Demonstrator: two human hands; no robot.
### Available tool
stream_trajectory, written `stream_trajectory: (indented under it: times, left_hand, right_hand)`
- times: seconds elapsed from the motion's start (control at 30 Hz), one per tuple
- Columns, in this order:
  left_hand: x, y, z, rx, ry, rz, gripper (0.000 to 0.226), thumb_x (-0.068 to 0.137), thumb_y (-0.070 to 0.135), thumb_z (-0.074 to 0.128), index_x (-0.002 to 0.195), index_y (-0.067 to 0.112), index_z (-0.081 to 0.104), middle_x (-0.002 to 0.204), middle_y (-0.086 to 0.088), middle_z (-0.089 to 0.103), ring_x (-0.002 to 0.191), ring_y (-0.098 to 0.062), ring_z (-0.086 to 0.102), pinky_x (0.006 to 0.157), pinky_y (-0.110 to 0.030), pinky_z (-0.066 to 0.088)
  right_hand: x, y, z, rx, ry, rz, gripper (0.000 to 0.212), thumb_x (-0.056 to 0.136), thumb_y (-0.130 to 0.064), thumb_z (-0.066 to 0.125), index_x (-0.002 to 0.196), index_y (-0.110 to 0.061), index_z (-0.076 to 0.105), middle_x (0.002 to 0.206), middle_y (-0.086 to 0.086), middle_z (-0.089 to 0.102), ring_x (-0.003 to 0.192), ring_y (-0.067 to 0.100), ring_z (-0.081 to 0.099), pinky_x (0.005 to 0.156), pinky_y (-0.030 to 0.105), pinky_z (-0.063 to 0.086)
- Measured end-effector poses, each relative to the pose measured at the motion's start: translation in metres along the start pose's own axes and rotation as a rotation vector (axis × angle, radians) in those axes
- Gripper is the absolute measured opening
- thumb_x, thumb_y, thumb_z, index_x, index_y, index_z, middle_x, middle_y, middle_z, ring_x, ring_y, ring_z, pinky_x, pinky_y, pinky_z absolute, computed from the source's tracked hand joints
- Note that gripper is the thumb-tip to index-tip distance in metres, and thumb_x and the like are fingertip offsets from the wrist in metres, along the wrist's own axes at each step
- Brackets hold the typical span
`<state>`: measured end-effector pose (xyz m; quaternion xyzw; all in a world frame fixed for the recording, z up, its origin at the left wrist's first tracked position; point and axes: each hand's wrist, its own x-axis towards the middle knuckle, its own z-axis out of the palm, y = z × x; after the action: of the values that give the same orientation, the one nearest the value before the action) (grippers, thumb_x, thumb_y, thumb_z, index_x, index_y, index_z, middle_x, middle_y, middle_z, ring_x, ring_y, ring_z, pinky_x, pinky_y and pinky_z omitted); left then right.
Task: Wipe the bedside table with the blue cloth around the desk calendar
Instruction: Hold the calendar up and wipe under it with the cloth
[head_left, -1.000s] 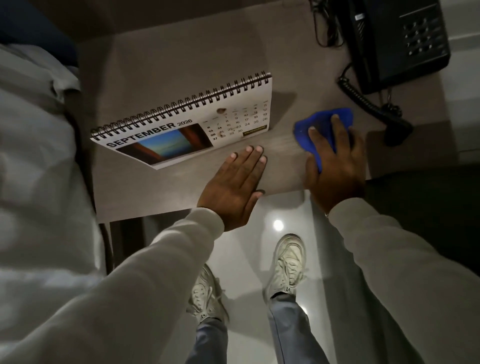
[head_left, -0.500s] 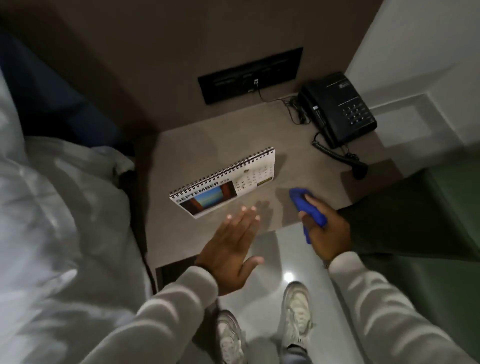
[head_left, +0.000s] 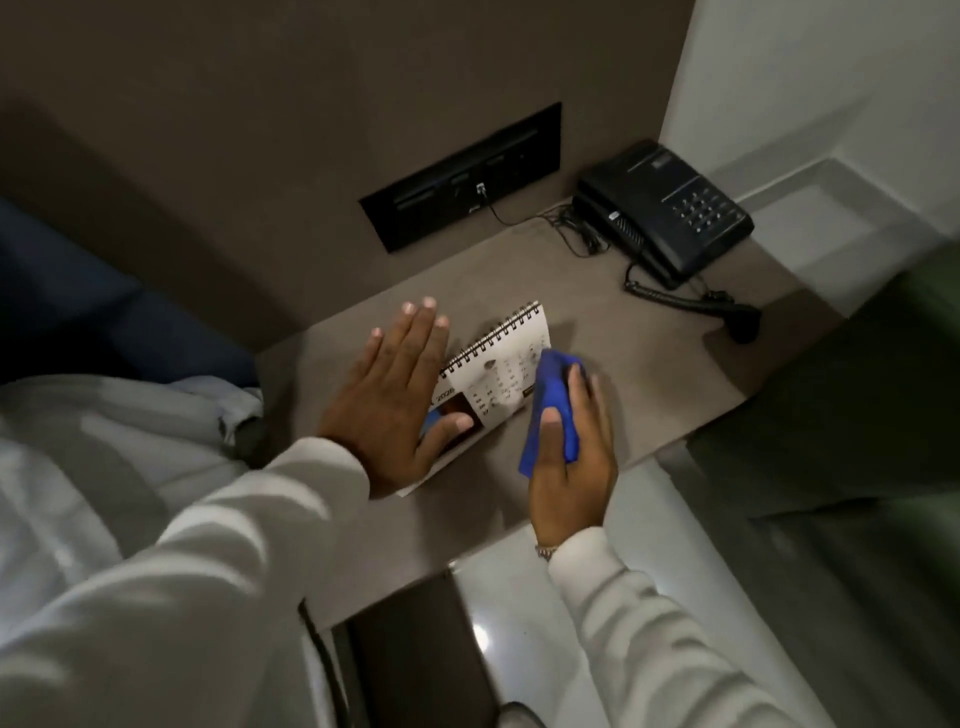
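Observation:
A spiral-bound desk calendar (head_left: 501, 376) stands in the middle of the brown bedside table (head_left: 639, 374). My left hand (head_left: 387, 400) is spread flat, fingers apart, over the calendar's left half and hides that part; I cannot tell if it touches it. My right hand (head_left: 569, 467) grips the bunched blue cloth (head_left: 553, 410) just right of the calendar, near its lower right corner and close to the table's front edge.
A black telephone (head_left: 665, 210) with a coiled cord (head_left: 675, 301) sits at the table's back right. A black socket panel (head_left: 462, 176) is on the wall behind. White bedding (head_left: 104, 457) lies to the left, a dark green seat (head_left: 852, 405) to the right.
My head has lifted, so the view is wider. My left hand rose from the table's front edge to over the calendar. My right hand carried the cloth left, up against the calendar.

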<state>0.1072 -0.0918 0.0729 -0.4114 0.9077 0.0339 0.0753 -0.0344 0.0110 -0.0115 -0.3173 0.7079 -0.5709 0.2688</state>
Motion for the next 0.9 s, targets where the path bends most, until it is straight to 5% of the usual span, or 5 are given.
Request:
stream_trajectory:
  times: [0.33, 0.5, 0.6, 0.73, 0.9]
  left_hand:
    - [0.015, -0.028, 0.008, -0.016, 0.002, 0.323, 0.083, 0.090, 0.063, 0.021, 0.152, 0.016, -0.006, 0.161, -0.005, -0.009, 0.150, -0.019, -0.010, 0.121, -0.041, 0.001]
    - [0.016, -0.030, 0.006, -0.078, -0.019, 0.346, 0.084, 0.089, 0.061, 0.027, 0.152, 0.015, -0.005, 0.162, -0.008, -0.006, 0.151, -0.020, -0.008, 0.122, -0.044, 0.004]
    - [0.016, -0.030, 0.005, -0.084, -0.027, 0.343, 0.086, 0.089, 0.066, 0.021, 0.152, 0.015, -0.008, 0.162, -0.008, -0.008, 0.151, -0.020, -0.010, 0.122, -0.046, 0.005]
    - [0.015, -0.029, 0.005, -0.087, -0.023, 0.357, 0.087, 0.089, 0.066, 0.021, 0.151, 0.013, -0.009, 0.161, -0.006, -0.012, 0.150, -0.019, -0.011, 0.123, -0.042, 0.004]
    - [0.014, -0.028, 0.005, -0.045, 0.000, 0.365, 0.088, 0.089, 0.063, 0.024, 0.151, 0.009, -0.006, 0.161, -0.007, -0.012, 0.150, -0.019, -0.011, 0.123, -0.035, -0.002]
  right_hand:
    - [-0.004, 0.017, 0.060, -0.060, 0.031, -0.094, 0.051, 0.100, -0.027, 0.046, 0.148, -0.026, 0.029, 0.164, 0.004, 0.017, 0.149, 0.009, 0.013, 0.117, 0.015, 0.016]
    - [-0.052, 0.023, 0.086, -0.072, -0.036, 0.016, 0.052, 0.099, -0.032, 0.045, 0.143, -0.040, 0.019, 0.164, -0.001, 0.010, 0.147, -0.005, -0.002, 0.116, 0.008, 0.000]
    - [-0.056, 0.015, 0.092, -0.041, 0.034, 0.029, 0.050, 0.099, -0.027, 0.047, 0.142, -0.038, 0.023, 0.161, -0.005, 0.011, 0.149, 0.009, 0.010, 0.119, 0.024, 0.013]
    - [-0.023, 0.005, 0.087, 0.140, 0.194, -0.079, 0.050, 0.098, -0.012, 0.051, 0.144, -0.023, 0.035, 0.161, 0.010, 0.023, 0.148, 0.011, 0.020, 0.113, 0.015, 0.029]
    - [0.001, 0.011, 0.087, 0.045, 0.215, -0.060, 0.048, 0.101, -0.025, 0.043, 0.145, -0.035, 0.028, 0.163, 0.005, 0.018, 0.149, 0.020, 0.024, 0.113, 0.044, 0.040]
